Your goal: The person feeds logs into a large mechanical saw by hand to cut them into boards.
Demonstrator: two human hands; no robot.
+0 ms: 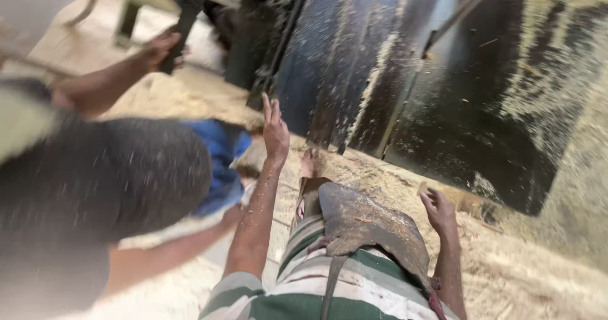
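Nearest the lens, a co-worker's dust-flecked dark back [95, 181] fills the lower left, blurred, with a blue garment [223, 162] showing beyond it. Landmark for all positions is the dark, sawdust-coated machine [456, 86] occupying the upper right. Left hand [275, 133] is raised just short of the machine's lower left edge, fingers [268, 110] straight, close together and pointing upward, palm turned toward the machine; it grips nothing, and whether the fingertips touch the metal cannot be told. Right hand [439, 211] sits below the machine's lower edge, fingers loosely curled and slightly apart, empty, hovering above the sawdust [532, 276] heaped against the machine's base. Between both forearms, below the machine, lies the person's green-and-white striped garment [329, 288] under a worn brown leather apron [370, 222] dusted with chips. One bare foot [309, 163] shows at the machine's foot. Left of the machine, the co-worker's hand [161, 48] is clamped round a dark upright bar [183, 22].
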